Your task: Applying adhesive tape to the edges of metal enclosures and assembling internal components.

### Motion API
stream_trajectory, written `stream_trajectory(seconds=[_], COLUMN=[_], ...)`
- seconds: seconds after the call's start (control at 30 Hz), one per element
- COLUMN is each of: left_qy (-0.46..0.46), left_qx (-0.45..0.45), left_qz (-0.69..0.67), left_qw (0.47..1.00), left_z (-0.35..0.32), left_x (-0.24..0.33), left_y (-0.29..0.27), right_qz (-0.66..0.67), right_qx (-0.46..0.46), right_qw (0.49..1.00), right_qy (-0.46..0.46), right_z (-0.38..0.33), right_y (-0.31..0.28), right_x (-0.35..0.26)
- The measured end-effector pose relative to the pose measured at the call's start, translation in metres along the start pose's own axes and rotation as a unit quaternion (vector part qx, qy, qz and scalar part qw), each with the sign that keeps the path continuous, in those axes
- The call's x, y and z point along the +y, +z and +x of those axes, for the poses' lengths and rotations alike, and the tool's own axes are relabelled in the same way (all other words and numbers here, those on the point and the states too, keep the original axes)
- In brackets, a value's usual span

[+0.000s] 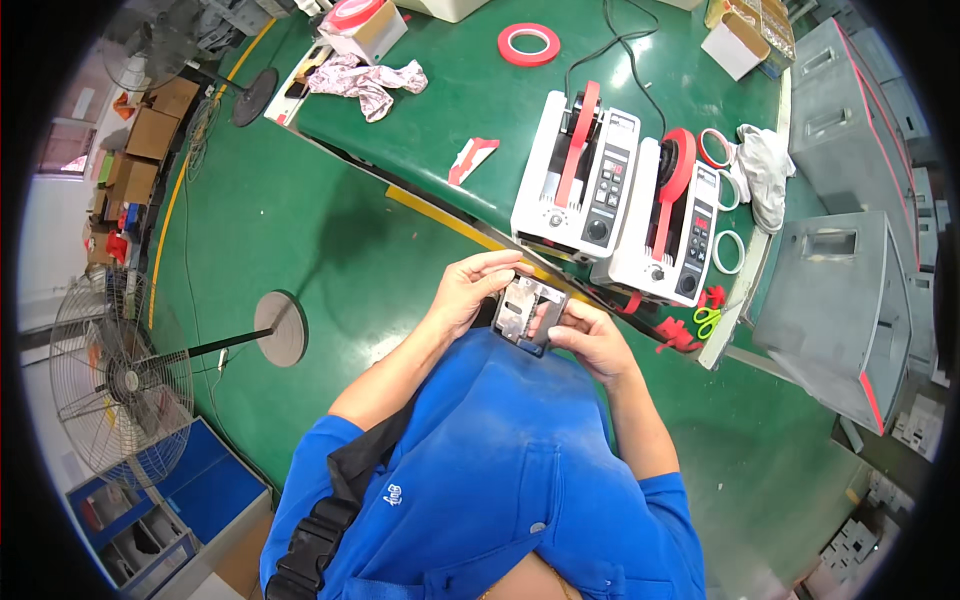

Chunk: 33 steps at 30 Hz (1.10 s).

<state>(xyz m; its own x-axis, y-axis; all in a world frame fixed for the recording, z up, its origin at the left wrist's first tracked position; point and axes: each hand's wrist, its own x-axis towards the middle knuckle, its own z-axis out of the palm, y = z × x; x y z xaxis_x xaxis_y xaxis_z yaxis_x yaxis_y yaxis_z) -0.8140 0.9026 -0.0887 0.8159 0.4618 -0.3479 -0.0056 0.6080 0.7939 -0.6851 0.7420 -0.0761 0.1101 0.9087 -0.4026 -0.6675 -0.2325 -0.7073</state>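
Close to my body, just off the table's front edge, I hold a small flat metal part (520, 308), silver with cutouts and darker edges. My left hand (468, 292) grips its left side, with the fingers over the upper left corner. My right hand (597, 345) closes on its right side, the thumb lying near the lower right edge. Just beyond my hands stand two white tape dispensers, a left one (603, 190) and a right one (698, 235), both loaded with red tape. The underside of the metal part is hidden.
On the green table (460, 110) lie a red tape roll (529, 44), a patterned cloth (365, 85), a red-and-white scrap (472, 160), white gloves (764, 175) and green scissors (707, 320). Grey metal housings (830, 300) stand at right. A pedestal fan (125, 380) stands at left.
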Motion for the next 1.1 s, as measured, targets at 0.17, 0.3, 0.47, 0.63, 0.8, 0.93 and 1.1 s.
stream_trajectory(seconds=[0.17, 0.3, 0.47, 0.63, 0.8, 0.93, 1.1], left_qy=[-0.034, -0.029, -0.116, -0.047, -0.039, -0.052, -0.028], left_qx=[0.009, 0.093, -0.003, 0.030, 0.001, -0.047, -0.083], left_qz=[0.031, 0.030, 0.067, 0.028, -0.016, -0.054, -0.020], left_qw=[0.999, 0.995, 0.991, 0.998, 0.999, 0.996, 0.996], left_z=[-0.001, -0.014, -0.047, -0.046, -0.037, -0.030, -0.026], left_x=[-0.009, -0.018, -0.030, -0.043, -0.046, -0.044, -0.039], left_y=[-0.007, -0.015, -0.009, 0.008, -0.001, -0.005, -0.005], right_qz=[0.056, 0.180, 0.270, 0.266, 0.198, 0.107, 0.015], right_qx=[0.037, 0.105, 0.179, 0.166, 0.169, 0.155, 0.125], right_qw=[0.998, 0.978, 0.945, 0.947, 0.963, 0.977, 0.987], right_qy=[-0.002, -0.007, -0.039, -0.067, -0.069, -0.104, -0.104], right_z=[-0.002, 0.001, 0.008, 0.010, 0.006, 0.001, -0.004], right_y=[0.015, 0.022, 0.026, 0.032, 0.030, 0.025, 0.018], right_x=[0.022, 0.034, 0.049, 0.054, 0.055, 0.059, 0.056])
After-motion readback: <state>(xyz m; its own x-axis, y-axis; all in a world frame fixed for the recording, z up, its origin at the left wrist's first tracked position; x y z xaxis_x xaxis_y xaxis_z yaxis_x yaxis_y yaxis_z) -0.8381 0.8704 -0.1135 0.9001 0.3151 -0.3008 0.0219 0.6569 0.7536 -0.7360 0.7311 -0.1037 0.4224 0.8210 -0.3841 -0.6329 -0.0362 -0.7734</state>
